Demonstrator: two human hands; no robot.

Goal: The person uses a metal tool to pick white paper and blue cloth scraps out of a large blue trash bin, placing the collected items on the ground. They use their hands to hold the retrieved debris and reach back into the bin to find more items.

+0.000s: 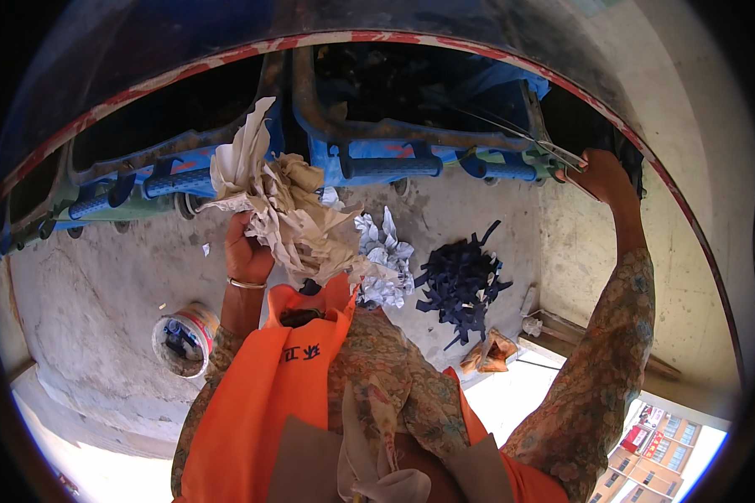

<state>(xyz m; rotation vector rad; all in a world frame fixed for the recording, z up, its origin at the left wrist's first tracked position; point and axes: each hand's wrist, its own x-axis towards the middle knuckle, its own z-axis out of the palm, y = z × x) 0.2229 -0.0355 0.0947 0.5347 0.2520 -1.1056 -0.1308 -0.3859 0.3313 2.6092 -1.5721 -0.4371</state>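
My left hand (247,251), with a bangle at the wrist, is shut on a large bundle of crumpled beige paper (289,207). The bundle is held up before my chest, overlapping the front of a blue wheeled bin (333,166). Out to the right, my right hand (598,173) grips the handles of long metal tongs (557,151). Their thin arms reach left over the rim of a blue bin (402,129), into its dark interior. Whether the tips hold anything cannot be made out.
Below the bins, a heap of silvery white crumpled sheets (387,258) and a heap of dark fabric-like strips (459,283) lie on the concrete floor (119,270). A bucket (185,339) holding small items stands left. A brown crumpled bag (489,352) lies right, near a wall (604,251).
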